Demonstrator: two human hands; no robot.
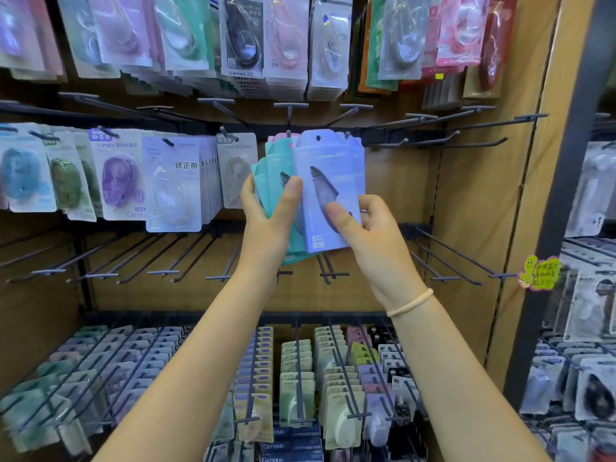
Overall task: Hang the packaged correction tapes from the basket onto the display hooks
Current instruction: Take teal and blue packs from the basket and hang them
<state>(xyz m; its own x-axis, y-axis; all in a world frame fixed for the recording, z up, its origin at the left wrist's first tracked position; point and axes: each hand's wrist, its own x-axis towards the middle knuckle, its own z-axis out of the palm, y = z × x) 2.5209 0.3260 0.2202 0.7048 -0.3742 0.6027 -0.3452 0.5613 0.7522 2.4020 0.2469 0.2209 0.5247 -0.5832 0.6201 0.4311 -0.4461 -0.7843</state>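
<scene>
Right, display wall: a brown backboard fills the view, crossed by dark rails, with packs hanging in rows at 12 o'clock and at 9 o'clock, and more stock packed tight on pegs down at 6 o'clock.
Empty hooks: bare dark prongs jut out at 3 o'clock and in a row running from 8 to 5 o'clock, just below the hands.
Hanging stock: at 9 o'clock, blue, green, purple and white correction tape packs sit on their pegs, the white stack thickest.
Fanned packs: dead centre, a spread of packaged correction tapes is held up in front of the backboard; a lilac pack is on top, teal ones fan out behind it toward 9 o'clock, and a pink edge peeps out at the top.
Left hand: clamped on the fan from the 9 o'clock side, thumb pressed on the front of a teal pack, fingers hidden behind.
Right hand: gripping the lilac pack from 4 o'clock, thumb flat on its clear window, fingers curled round the right edge.
Wristband: a pale band circles the right wrist.
Yellow tag: at 3 o'clock, a small handwritten label clings to a hook tip.
</scene>
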